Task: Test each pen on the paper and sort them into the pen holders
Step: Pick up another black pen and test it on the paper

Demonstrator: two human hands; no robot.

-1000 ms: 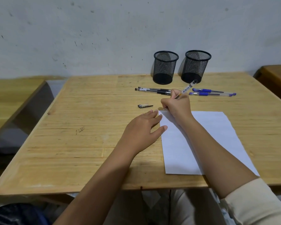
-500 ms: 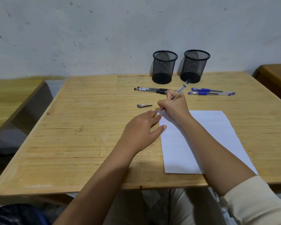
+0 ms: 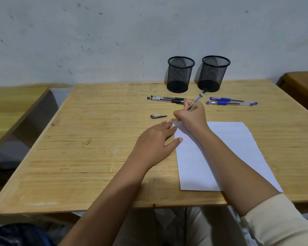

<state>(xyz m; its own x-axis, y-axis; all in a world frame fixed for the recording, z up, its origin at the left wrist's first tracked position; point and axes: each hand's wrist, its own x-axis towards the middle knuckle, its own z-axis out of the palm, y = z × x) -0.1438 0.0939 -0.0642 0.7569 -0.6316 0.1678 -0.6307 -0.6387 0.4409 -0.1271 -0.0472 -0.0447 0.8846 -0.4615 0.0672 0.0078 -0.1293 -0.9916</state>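
Only the pen (image 3: 196,100) has tilted a little since a second ago. The right hand (image 3: 190,118) closes its grip around it, tip on the paper's (image 3: 229,148) far corner, to test the ink. The left hand (image 3: 155,142) lies flat, grip open, steadying the sheet's edge on the surface (image 3: 96,157).

Matt, scratched wooden table (image 3: 96,157); black metal-mesh pen holders (image 3: 180,75); smooth white paper (image 3: 229,148); seemingly plastic pens (image 3: 164,98).
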